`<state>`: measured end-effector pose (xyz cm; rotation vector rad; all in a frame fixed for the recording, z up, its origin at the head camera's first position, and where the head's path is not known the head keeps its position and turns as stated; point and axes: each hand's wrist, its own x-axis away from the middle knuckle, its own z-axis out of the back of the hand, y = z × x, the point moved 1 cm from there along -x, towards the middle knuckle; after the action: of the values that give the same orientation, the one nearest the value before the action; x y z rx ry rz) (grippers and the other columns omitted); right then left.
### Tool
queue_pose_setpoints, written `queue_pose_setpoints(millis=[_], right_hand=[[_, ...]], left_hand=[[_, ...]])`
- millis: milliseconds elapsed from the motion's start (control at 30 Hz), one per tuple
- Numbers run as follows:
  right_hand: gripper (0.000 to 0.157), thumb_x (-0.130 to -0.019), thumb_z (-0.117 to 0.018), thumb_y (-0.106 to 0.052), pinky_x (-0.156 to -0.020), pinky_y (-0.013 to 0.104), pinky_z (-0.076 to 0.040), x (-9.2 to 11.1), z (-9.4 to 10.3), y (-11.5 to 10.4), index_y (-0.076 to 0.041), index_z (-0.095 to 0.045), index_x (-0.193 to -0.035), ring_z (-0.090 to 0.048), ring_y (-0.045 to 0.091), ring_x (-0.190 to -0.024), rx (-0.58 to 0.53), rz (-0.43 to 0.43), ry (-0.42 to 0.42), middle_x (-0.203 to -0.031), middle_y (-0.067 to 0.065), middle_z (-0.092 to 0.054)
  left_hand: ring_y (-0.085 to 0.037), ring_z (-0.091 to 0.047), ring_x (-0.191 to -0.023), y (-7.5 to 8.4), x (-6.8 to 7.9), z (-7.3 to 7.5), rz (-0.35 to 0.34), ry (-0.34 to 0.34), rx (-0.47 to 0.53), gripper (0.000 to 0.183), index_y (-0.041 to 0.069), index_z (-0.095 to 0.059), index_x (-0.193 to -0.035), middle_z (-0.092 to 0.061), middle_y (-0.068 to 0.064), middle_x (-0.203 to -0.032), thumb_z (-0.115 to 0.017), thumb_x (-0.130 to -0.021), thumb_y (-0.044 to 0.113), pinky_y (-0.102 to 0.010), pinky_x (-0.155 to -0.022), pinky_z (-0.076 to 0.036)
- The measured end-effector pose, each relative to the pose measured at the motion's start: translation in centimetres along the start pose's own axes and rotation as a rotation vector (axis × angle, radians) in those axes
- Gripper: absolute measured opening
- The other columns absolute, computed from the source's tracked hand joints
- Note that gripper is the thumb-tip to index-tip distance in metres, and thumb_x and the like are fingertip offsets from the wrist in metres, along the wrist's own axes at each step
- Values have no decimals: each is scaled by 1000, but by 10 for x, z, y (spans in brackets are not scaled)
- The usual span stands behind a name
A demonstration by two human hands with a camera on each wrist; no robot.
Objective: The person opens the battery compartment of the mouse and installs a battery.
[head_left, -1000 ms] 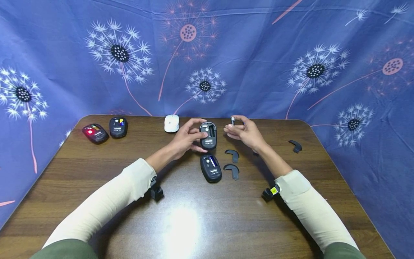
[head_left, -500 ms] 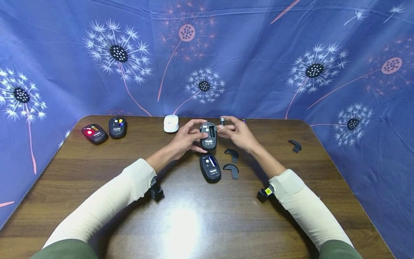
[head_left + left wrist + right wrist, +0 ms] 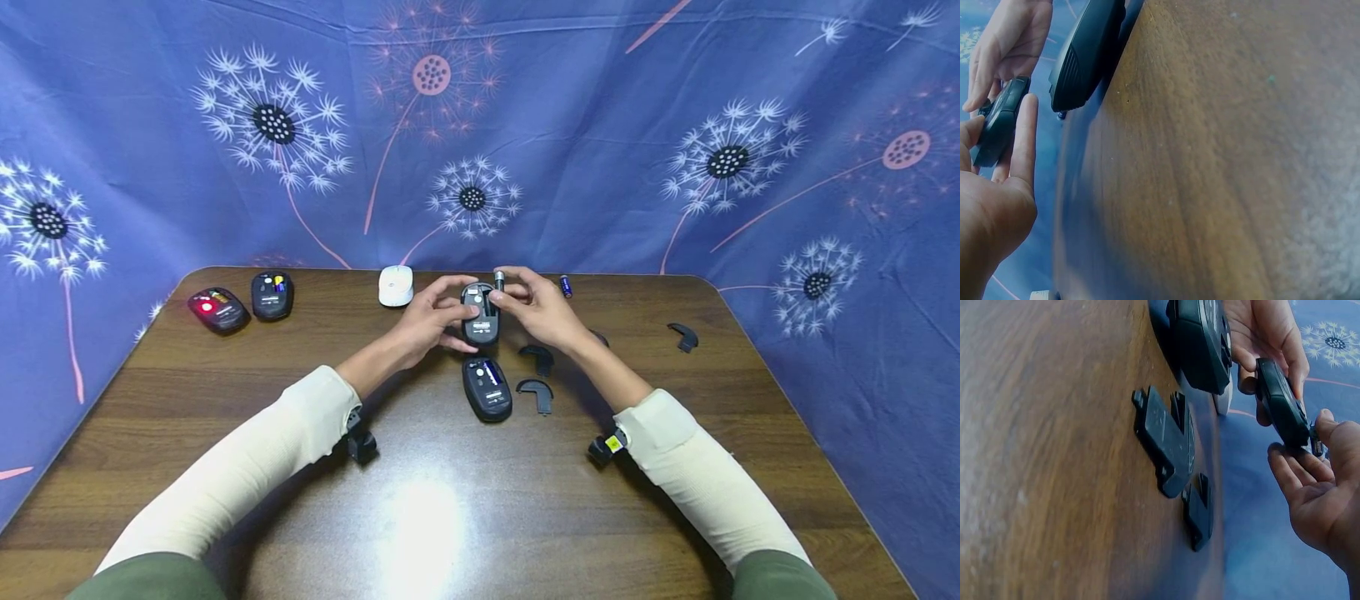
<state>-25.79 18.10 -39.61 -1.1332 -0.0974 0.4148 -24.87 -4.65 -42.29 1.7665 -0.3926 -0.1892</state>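
My left hand [image 3: 431, 321] grips a black computer mouse [image 3: 481, 332], its underside facing me and its battery slot uncovered. Between thumb and finger of my right hand [image 3: 543, 312] is a small battery [image 3: 499, 281], held upright at the slot's upper end. Whether the battery touches the slot is hard to tell. In the right wrist view, the battery [image 3: 1317, 445] sits close to the end of the held mouse [image 3: 1280, 403]. Just below the hands lies a second black mouse [image 3: 488, 404], underside up, with a blue battery in its slot.
Black battery covers [image 3: 536, 395] [image 3: 537, 360] lie right of the second mouse; another dark piece [image 3: 600, 337] is partly behind the right forearm. A further cover [image 3: 683, 337] lies far right. A blue battery [image 3: 566, 286], a white mouse [image 3: 395, 286] and black mice [image 3: 219, 311] [image 3: 272, 296] line the back.
My right hand has moved left with the battery, from apart to the held mouse's slot. The blue battery at the back has come into view. My left hand stays nearly still.
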Motion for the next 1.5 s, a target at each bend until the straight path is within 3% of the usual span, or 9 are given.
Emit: queue_pose_setpoints(millis=[367, 567, 733, 867, 1033, 1200, 1500], right_hand=[[54, -106, -79, -9, -115, 49, -66, -3, -10, -5, -2, -57, -155, -74, 41, -132, -36, 52, -10, -146, 24, -72], [57, -102, -83, -5, -104, 33, -70, -2, -11, -5, -4, -60, -154, -74, 40, -133, -69, 12, -40, -148, 21, -71], [62, -103, -83, -9, -107, 33, -69, -1, -9, -5, -6, -57, -159, -72, 39, -135, -133, -73, -55, -154, 21, -67], [57, -112, -72, -20, -112, 35, -69, -1, -7, -8, -7, -53, -164, -72, 31, -134, -261, -219, -54, -158, 20, -63], [49, -117, -60, -25, -100, 29, -72, -4, -6, -10, -3, -54, -160, -75, 18, -115, -433, -365, -48, -142, 16, -69], [39, -118, -54, -26, -88, 27, -72, -6, -6, -9, -2, -59, -148, -76, 15, -99, -448, -409, -108, -118, 6, -73], [40, -116, -52, -25, -80, 24, -70, -8, -8, -11, 0, -62, -144, -74, 12, -89, -429, -429, -111, -111, 6, -71]], left_hand=[[-26, -81, -89, 0, 0, -1, -11, -6, 4, 57, 15, -56, -159, -75, -13, -114, -69, -107, -3, -55, -78, -77], [-26, -81, -89, 0, 0, 0, -10, -2, 9, 56, 14, -56, -158, -75, -13, -113, -69, -107, -3, -56, -77, -77], [-27, -81, -91, -1, 1, 0, 2, -5, 4, 57, 15, -55, -159, -74, -14, -117, -69, -107, -2, -55, -79, -77], [-28, -80, -92, -2, 1, 1, 1, -1, -8, 58, 16, -55, -160, -73, -16, -119, -69, -107, -1, -55, -79, -77], [-28, -80, -91, -2, 1, 1, -9, 6, -12, 58, 15, -54, -161, -73, -18, -121, -70, -107, -1, -55, -78, -77], [-28, -80, -90, -1, 1, -1, -32, 2, -10, 62, 11, -50, -164, -72, -18, -122, -69, -108, -3, -54, -76, -77], [-27, -80, -89, 0, 1, -4, -49, 5, -27, 63, 9, -48, -165, -72, -19, -124, -69, -107, -4, -55, -75, -77]])
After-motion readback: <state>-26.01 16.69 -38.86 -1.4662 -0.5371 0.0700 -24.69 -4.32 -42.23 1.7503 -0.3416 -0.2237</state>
